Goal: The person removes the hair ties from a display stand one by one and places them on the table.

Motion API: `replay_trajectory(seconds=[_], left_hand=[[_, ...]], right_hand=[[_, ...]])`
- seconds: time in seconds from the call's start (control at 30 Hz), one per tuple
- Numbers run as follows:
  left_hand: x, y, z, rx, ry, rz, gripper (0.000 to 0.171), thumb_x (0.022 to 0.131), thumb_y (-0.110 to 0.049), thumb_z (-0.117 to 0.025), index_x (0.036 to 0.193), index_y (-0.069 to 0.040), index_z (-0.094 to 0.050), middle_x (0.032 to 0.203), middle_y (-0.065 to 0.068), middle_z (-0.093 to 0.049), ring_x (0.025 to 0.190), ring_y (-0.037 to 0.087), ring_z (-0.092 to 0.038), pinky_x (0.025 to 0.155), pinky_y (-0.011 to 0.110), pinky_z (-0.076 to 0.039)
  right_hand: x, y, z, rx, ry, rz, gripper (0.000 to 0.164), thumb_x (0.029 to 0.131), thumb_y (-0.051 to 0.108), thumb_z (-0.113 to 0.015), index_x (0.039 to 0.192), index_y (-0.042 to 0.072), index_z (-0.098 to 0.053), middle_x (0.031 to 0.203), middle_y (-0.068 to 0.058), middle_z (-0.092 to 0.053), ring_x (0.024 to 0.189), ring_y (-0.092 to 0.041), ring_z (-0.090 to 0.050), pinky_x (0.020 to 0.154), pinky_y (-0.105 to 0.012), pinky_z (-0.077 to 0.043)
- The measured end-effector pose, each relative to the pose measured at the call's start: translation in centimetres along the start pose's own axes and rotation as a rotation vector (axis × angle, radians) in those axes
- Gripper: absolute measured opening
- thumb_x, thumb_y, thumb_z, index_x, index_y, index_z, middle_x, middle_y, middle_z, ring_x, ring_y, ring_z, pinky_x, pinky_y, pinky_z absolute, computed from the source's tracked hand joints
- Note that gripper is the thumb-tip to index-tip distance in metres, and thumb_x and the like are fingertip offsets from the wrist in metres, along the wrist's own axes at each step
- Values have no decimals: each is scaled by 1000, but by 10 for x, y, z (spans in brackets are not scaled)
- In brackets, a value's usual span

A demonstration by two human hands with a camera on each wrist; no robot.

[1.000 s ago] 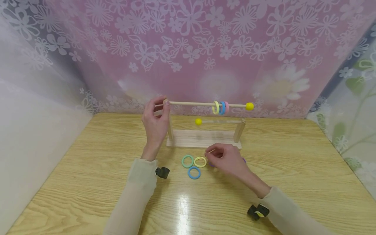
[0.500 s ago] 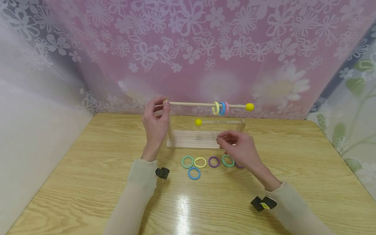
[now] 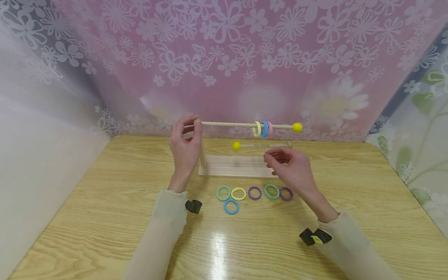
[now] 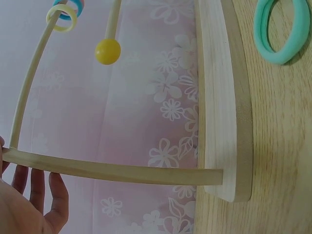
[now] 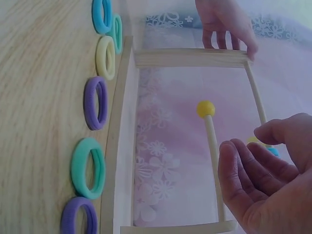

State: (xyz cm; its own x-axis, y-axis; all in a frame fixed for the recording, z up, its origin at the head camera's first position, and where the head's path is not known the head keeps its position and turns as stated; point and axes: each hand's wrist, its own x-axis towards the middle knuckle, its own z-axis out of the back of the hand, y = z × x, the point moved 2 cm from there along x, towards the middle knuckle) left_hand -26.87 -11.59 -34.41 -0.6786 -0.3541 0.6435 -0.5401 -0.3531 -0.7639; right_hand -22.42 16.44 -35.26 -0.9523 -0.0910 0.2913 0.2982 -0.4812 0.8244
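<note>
My left hand [image 3: 185, 142] grips the top of the left post of a wooden rack [image 3: 234, 167], thumb in front and fingers behind. From that post an upper rod [image 3: 227, 124] runs right to a yellow ball [image 3: 297, 127]. A yellow hair tie [image 3: 254, 131], a blue one [image 3: 265, 130] and a pink one [image 3: 270, 129] hang on it. My right hand [image 3: 294, 167] hovers before the rack's right post, hiding most of it. Its fingers are loosely bent with nothing between them in the right wrist view. Behind it, the lower rod [image 5: 212, 151] ends in another yellow ball [image 5: 205, 109].
In front of the rack on the wooden table [image 3: 105, 217] lie several hair ties: green [image 3: 217, 193], yellow [image 3: 238, 199], blue [image 3: 231, 213], purple [image 3: 254, 199], another green [image 3: 265, 191] and another purple [image 3: 287, 200]. A flowered curtain [image 3: 224, 58] hangs behind.
My right hand has risen from over the hair ties and moved right and back to the right post, uncovering the green and purple ties. The left hand stays put.
</note>
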Motion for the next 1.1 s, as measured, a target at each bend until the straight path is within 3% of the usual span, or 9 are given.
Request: replay_trajectory(seconds=[0.47, 0.53, 0.6, 0.8, 1.1], left_hand=[[-1, 4, 1, 17, 18, -36, 26, 101, -23, -64, 119, -4, -70, 113, 13, -69, 96, 24, -71, 66, 17, -55], [-1, 4, 1, 19, 17, -36, 26, 101, -22, -64, 119, -5, -70, 114, 13, -69, 96, 24, -71, 66, 17, -55], [-1, 4, 1, 20, 16, -34, 25, 101, -23, -64, 119, -6, -71, 114, 12, -69, 96, 23, -71, 66, 17, -55], [0, 4, 2, 16, 12, -24, 24, 101, -23, -65, 118, -8, -71, 114, 11, -69, 96, 22, -71, 66, 17, -55], [-1, 3, 1, -14, 14, -33, 24, 101, -23, -65, 118, -7, -72, 114, 13, -69, 96, 27, -70, 66, 17, -54]], right_hand=[[10, 4, 9, 18, -102, 5, 26, 98, 29, -70, 106, 5, -76, 94, -15, -77, 73, 3, -69, 64, -27, -62], [11, 5, 10, 30, -130, 22, 26, 97, 29, -71, 105, 5, -76, 89, -6, -77, 72, 3, -69, 63, -26, -61], [13, 5, 10, 38, -160, 42, 25, 96, 28, -72, 106, 5, -77, 89, -5, -77, 73, 3, -68, 63, -24, -61], [19, 7, 7, 49, -254, 116, 20, 95, 22, -74, 104, 5, -78, 91, -18, -77, 74, 4, -68, 60, -16, -57], [27, 10, 1, 104, -339, 219, 19, 93, 19, -76, 104, 4, -78, 93, -15, -77, 72, 6, -67, 58, -13, -55]])
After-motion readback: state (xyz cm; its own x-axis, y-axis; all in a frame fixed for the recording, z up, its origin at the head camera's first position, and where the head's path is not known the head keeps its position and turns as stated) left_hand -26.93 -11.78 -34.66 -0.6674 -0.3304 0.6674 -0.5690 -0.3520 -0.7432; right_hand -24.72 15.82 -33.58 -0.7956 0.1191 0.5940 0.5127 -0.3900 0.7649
